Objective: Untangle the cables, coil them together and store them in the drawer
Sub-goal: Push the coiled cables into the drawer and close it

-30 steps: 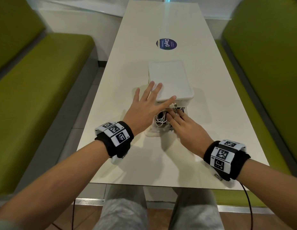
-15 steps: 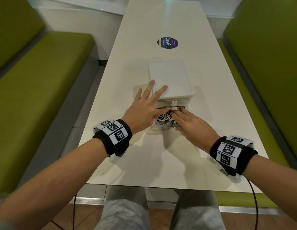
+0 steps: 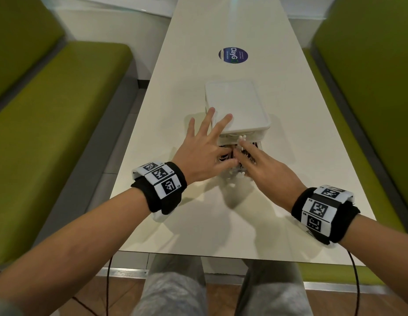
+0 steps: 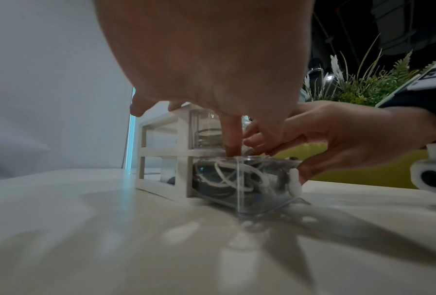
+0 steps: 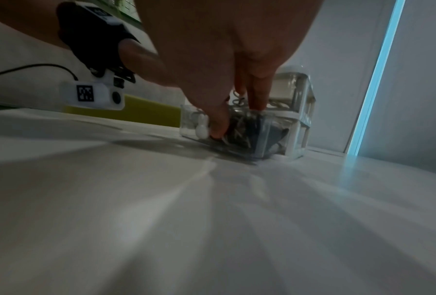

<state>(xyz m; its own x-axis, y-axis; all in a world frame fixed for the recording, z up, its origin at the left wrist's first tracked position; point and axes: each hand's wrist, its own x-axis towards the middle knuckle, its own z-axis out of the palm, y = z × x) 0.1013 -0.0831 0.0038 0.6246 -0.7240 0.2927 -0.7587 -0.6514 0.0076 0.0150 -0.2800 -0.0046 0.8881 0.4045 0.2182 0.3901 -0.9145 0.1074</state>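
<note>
A small white drawer unit (image 3: 236, 103) stands mid-table, its clear lower drawer (image 4: 239, 191) pulled out toward me. Coiled white and black cables (image 4: 224, 175) fill that drawer. My left hand (image 3: 203, 151) is spread flat, two fingers resting on the unit's top and the thumb pressing down onto the cables (image 3: 224, 157). My right hand (image 3: 260, 163) lies over the drawer with straight fingers pushing on the cables (image 5: 239, 123). Its thumb sits against the drawer front beside a white knob (image 4: 294, 179). The hands hide most of the coil in the head view.
The long white table (image 3: 221, 224) carries a round blue sticker (image 3: 233, 55) beyond the unit. Green benches (image 3: 50, 124) run along both sides. A clear upper drawer (image 4: 206, 129) stays closed in the frame. Black wrist leads hang off the near edge.
My left hand slid forward onto the unit's top and its thumb came down onto the cables. My right hand shifted slightly right, still pressing into the drawer.
</note>
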